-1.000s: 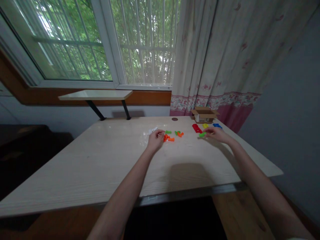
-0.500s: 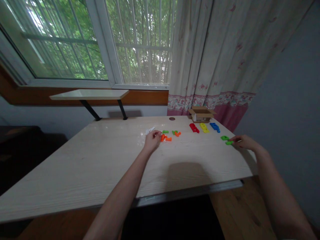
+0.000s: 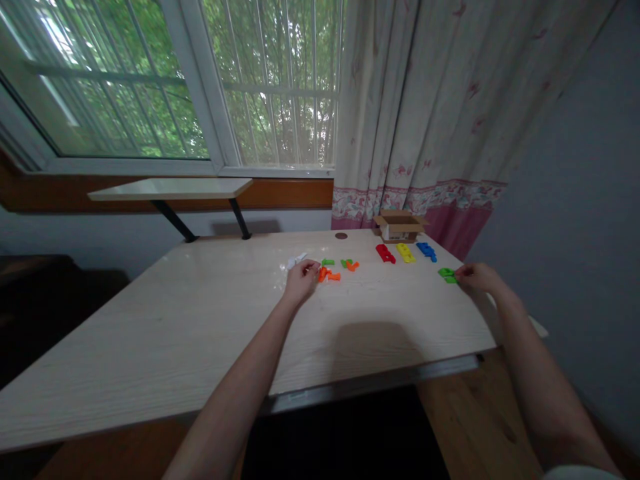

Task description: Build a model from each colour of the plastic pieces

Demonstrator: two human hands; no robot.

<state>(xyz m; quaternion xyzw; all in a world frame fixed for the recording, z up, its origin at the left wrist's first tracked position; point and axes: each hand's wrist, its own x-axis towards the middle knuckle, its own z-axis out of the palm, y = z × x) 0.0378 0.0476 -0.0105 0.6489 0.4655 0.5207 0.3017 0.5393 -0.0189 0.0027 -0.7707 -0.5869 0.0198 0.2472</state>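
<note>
My right hand [image 3: 480,277] is at the right edge of the table, its fingers pinched on a small green plastic piece [image 3: 451,280]. Another green piece [image 3: 445,272] lies right against it, just behind. My left hand [image 3: 301,281] rests near the table's middle with thumb and fingers closed together; what they hold, if anything, is hidden. Beside its fingertips lie orange plastic pieces [image 3: 333,276], with a green piece [image 3: 327,262] behind them. White pieces [image 3: 296,259] lie beyond that hand. Slightly to the right, a green piece [image 3: 345,263] and an orange piece [image 3: 353,266] touch or overlap.
Red [image 3: 385,253], yellow [image 3: 405,253] and blue [image 3: 427,251] plastic pieces lie in a row at the back right. Behind them stands an open cardboard box [image 3: 400,227]. A raised shelf [image 3: 175,189] on black legs stands at the back left of the table [image 3: 175,333].
My right hand has moved the nearer green piece back against the other one, closing the gap between them. My left hand has stayed in place; the view has shifted slightly.
</note>
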